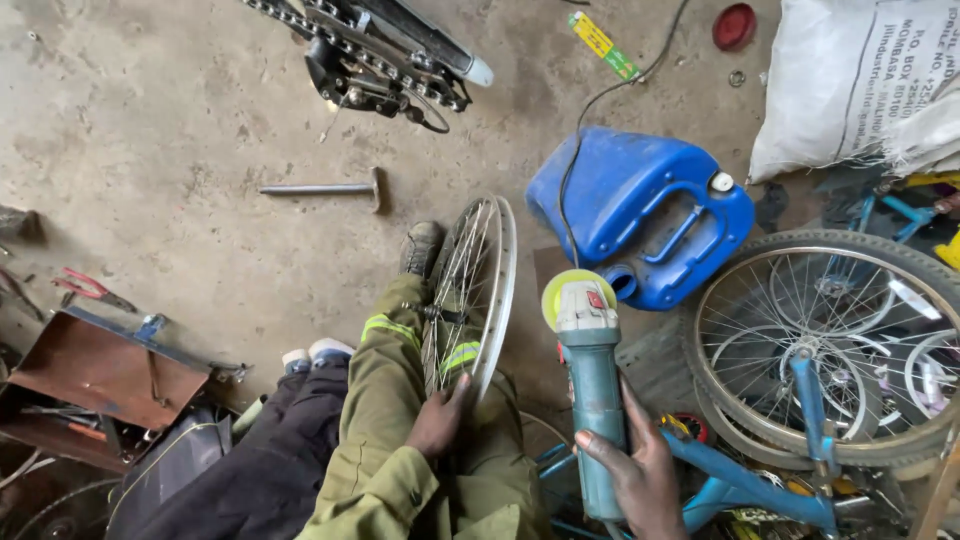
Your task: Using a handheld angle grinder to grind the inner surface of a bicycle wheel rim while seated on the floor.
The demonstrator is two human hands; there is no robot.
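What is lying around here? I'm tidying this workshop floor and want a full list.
Bare wheel rim: one, silver, upright between the legs.
Angle grinder: one, teal with yellow guard, centre.
Jerrycan: one, blue, on its side, upper right.
Tyred wheel: one, black tyre, right.
Bicycle frame: one, blue, lower right.
Sack: one, white, top right.
Metal rod: one, grey, on the floor.
Toolbox: one, rusty, open, left.
Pliers: one, red handles, left.
Left hand: on the rim.
Right hand: gripping the grinder.
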